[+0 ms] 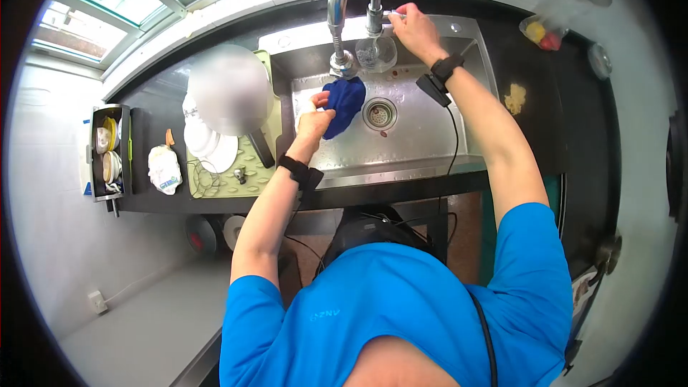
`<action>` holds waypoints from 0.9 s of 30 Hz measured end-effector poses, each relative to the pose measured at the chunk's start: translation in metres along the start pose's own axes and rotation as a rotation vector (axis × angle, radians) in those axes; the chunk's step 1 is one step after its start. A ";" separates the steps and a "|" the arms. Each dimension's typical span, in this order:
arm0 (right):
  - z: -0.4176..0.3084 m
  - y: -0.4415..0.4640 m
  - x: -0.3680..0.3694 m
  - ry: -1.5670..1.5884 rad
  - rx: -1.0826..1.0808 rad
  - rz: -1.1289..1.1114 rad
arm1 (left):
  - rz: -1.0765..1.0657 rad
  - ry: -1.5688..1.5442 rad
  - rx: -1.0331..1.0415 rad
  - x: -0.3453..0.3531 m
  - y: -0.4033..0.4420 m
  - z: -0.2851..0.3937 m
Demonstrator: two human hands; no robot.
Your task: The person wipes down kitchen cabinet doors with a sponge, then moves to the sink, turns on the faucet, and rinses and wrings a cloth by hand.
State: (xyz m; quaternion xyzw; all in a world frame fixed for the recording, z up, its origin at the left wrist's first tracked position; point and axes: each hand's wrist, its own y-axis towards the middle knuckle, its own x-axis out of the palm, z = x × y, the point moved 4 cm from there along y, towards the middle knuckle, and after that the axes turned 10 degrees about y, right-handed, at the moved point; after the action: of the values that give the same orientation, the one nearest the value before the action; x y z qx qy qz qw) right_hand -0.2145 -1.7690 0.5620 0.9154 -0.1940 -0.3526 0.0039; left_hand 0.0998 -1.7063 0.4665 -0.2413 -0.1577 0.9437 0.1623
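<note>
Over the left part of the steel sink, my left hand is closed on a dark blue cloth, fingers bent at its left edge. The curved chrome faucet ends just above the cloth; I cannot tell whether water runs from it. My right hand reaches to the back of the sink, its fingers closed around the small lever of the second, straight tap. Beneath that tap is a clear, rounded vessel. The drain lies right of the cloth.
Left of the sink, a green drying mat holds white plates and a large, blurred round item. A white plastic bag and a dish rack stand farther left. Yellowish scraps lie on the right counter.
</note>
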 end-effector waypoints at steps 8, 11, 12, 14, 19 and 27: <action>0.018 0.013 -0.005 -0.337 -0.069 -0.156 | 0.041 -0.192 0.156 -0.047 -0.037 0.017; 0.024 0.017 0.004 -0.293 -0.073 -0.102 | 0.079 -0.188 0.215 -0.070 -0.068 0.024; 0.027 0.018 0.005 -0.296 -0.077 -0.098 | 0.080 -0.191 0.220 -0.075 -0.076 0.026; 0.029 0.017 0.005 -0.249 -0.116 -0.056 | 0.096 -0.247 0.147 -0.085 -0.091 0.025; 0.029 0.020 0.009 -0.258 -0.112 -0.061 | 0.113 -0.287 0.120 -0.095 -0.111 0.027; 0.039 0.020 0.009 -0.172 -0.051 -0.042 | -0.018 -0.305 0.150 -0.059 -0.121 0.051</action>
State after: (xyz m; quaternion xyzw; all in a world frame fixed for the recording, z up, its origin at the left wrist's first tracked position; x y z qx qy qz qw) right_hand -0.2404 -1.7858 0.5296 0.8853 -0.1654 -0.4347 0.0031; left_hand 0.1511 -1.6315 0.5788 -0.0809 -0.1118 0.9770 0.1625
